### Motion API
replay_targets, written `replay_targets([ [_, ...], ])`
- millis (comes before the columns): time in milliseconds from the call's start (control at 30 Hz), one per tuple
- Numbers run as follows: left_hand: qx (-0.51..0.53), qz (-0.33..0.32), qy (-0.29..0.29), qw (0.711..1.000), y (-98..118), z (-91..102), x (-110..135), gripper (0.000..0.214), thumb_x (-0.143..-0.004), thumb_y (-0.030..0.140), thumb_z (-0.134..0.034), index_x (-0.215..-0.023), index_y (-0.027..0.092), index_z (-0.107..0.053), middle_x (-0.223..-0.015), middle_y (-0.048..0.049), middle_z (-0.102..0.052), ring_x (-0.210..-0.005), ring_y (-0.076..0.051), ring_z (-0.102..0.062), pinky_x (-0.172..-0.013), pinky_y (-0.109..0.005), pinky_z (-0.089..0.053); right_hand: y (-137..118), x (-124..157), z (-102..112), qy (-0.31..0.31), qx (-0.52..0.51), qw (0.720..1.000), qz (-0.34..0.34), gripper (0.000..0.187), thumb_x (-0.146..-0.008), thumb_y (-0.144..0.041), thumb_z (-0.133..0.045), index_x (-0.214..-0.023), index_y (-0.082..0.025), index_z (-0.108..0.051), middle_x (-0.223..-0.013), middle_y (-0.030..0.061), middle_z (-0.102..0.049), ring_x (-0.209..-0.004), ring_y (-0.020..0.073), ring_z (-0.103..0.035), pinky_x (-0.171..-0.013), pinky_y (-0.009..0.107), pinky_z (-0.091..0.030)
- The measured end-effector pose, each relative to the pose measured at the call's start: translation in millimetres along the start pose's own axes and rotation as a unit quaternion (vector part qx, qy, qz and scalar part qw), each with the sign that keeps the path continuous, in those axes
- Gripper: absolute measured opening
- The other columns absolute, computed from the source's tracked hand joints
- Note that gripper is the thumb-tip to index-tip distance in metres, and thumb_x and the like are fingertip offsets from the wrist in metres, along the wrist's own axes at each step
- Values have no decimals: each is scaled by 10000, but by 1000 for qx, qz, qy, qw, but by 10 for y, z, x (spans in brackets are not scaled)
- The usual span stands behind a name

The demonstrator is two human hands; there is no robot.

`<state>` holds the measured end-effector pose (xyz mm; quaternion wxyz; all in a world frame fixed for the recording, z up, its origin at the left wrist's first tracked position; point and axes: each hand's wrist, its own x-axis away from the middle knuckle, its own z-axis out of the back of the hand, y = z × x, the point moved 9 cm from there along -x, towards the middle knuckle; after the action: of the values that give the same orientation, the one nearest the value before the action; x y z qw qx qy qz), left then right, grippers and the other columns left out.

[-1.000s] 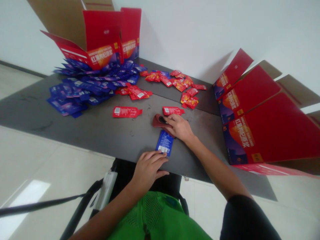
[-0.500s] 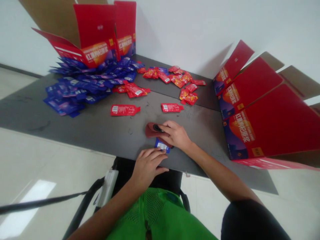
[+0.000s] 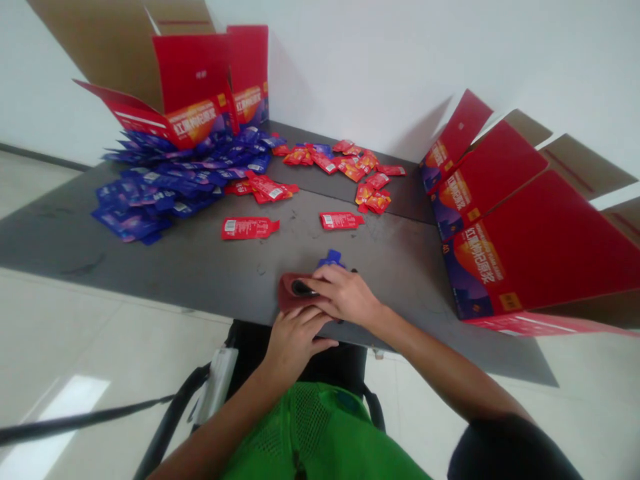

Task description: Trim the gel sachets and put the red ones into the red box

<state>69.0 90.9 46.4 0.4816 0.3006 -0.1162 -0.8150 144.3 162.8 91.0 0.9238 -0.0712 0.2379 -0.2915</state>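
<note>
1. Two bare hands of mine meet close to the tabletop [image 3: 150, 273]'s front edge, a little right of its middle.
2. My right hand [image 3: 347, 293] is clamped on a brownish-red tool [image 3: 289, 293] with a dark round part, thumb and fingers closed about its right side; what the tool is made of, I cannot tell.
3. My left hand [image 3: 299, 337] lies loosely spread, palm down, over the front edge, its fingers apart from the thumb and their tips against the tool's near side. Whether they also press on anything beneath, I cannot tell.
4. The blue spouted sachet [image 3: 332, 257] lies near the front edge; its necked end points toward the back edge and shows just beyond my right fingers, while the rest is hidden by the hand and the tool.
5. Farther from the front edge, two red sachets lie flat and well apart: a left red sachet [image 3: 250, 228] and a right red sachet [image 3: 341, 221], both with barcodes showing.
6. Toward the back left corner, a heap of blue sachets [image 3: 160, 183] sits before open red cartons [image 3: 197, 123].
7. Loose red sachets [image 3: 353, 167] are strewn along the back edge.
8. Three printed cartons [image 3: 550, 247] line the right edge.
</note>
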Motion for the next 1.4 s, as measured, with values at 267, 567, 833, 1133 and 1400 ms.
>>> replay_targets([
  [267,10,-4,-37,999,26,-20,-1,409,-798,460,-814,-1138,251,-725,-1239,-27,-737,-1181,-282,-612,-947,-427,-443,976,-289,18,4,127,989,-78,362,-989,-376,-607,-1299,-203,-682,-1048,100,-673,-970,236,-613,-828,340,-521],
  [567,-18,37,16,999,-107,243,-606,274,-1048,346,-501,-1216,218,-676,-1169,-73,-686,-1064,-230,-589,-966,-401,-471,964,144,842,272,80,953,-109,320,-978,-340,-589,-1263,-228,-681,-1087,108,-646,-994,245,-639,-838,372,-558],
  [833,-138,126,-17,982,-293,-60,-1016,615,-893,567,-674,-1312,121,-611,-1115,-168,-615,-1036,-332,-605,-892,-463,-512,1099,296,1025,285,22,954,-92,261,-959,-338,-619,-1187,-247,-706,-1015,92,-660,-922,245,-667,-794,389,-571],
  [1133,1,155,-80,985,-517,-161,-1234,602,-722,411,-866,-1242,173,-679,-1088,-112,-707,-974,-277,-709,-834,-356,-552,1080,320,1126,281,23,955,-94,256,-974,-342,-616,-1173,-212,-710,-1041,102,-672,-942,241,-678,-794,367,-571],
  [1400,156,23,16,987,57,471,-1180,204,-942,388,-672,-927,218,-782,-902,-31,-698,-846,-171,-676,-789,-293,-512,1201,387,1196,297,21,948,-114,269,-976,-356,-601,-1185,-232,-715,-1025,89,-668,-946,243,-671,-815,371,-564],
])
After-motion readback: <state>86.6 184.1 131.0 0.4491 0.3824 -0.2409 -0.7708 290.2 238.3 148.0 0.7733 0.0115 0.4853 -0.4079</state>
